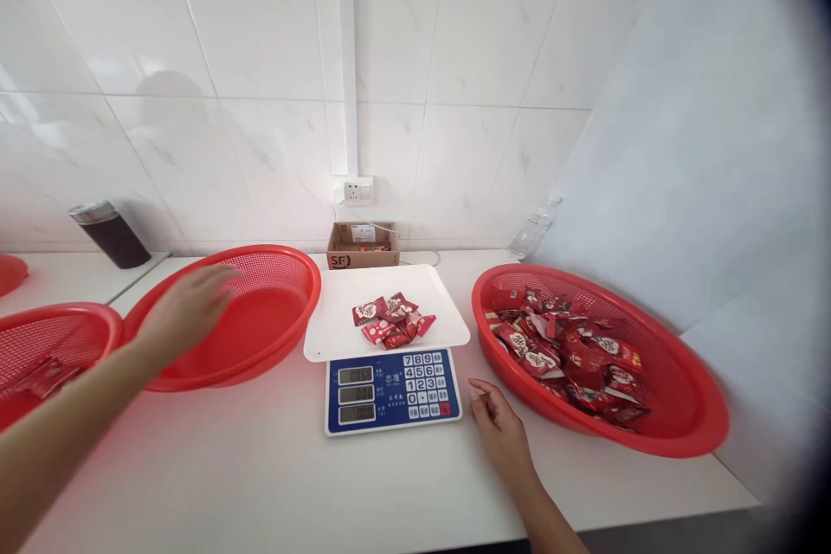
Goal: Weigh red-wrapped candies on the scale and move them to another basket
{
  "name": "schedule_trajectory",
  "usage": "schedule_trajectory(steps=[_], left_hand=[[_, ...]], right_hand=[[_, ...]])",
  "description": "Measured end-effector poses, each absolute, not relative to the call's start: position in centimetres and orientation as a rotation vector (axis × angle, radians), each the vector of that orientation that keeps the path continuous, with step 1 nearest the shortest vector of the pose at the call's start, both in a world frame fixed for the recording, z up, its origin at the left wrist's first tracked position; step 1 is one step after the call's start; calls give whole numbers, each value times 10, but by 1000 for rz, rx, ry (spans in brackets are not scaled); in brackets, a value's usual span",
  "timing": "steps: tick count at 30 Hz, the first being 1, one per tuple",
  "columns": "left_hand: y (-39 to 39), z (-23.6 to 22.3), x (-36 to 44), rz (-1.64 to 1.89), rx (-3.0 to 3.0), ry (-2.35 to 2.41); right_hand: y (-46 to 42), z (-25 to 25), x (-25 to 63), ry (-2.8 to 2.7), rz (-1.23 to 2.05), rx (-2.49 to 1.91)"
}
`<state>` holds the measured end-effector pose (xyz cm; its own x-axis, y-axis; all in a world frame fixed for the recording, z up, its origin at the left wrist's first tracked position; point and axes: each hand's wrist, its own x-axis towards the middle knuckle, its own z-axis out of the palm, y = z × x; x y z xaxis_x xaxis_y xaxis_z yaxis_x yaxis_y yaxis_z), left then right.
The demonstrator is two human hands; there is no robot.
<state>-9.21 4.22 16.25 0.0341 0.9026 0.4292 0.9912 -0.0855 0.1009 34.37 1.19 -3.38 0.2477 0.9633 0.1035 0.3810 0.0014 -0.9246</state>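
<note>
Fingers spread wide but blurred, my left hand hovers over the oval red plastic basket, with nothing visible in its grasp. Loosely bent, the fingers of my right hand hang just beside the blue-and-white digital scale, also without anything I can see held; I cannot tell whether they touch the desk. A small cluster of shiny red printed packets lies on the scale's white tray, between that basket and the larger red basket heaped with similar packets. I judge this a hands-off weighing step, the load resting untouched. Any next move on the cluster would call for clearing the tray's rim and gathering the overlapping packets together, so none slips off.
</note>
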Motion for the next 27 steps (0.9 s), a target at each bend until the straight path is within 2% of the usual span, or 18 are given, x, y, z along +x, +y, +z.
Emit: schedule_trajectory(steps=[2, 5, 9, 20, 24, 27], left_hand=[[47, 157, -33, -590, -2326, -2041], [57, 139, 38, -587, -2738, -1928], [80, 116, 76, -485, -2898, -1927], [89, 113, 77, -491, -2778, -2013], [81, 127, 47, -549, -2491, -2150], [73, 135, 17, -436, -2128, -2209]], right_hand=[[12, -35, 344, -1290, 760, -1549], [11, -34, 344, -1295, 757, -1550], [8, -33, 343, -1323, 756, -1550], [9, -35, 345, -1367, 743, -1555], [9, -37, 346, -1378, 721, -1536], [9, -36, 346, -1387, 719, -1540]])
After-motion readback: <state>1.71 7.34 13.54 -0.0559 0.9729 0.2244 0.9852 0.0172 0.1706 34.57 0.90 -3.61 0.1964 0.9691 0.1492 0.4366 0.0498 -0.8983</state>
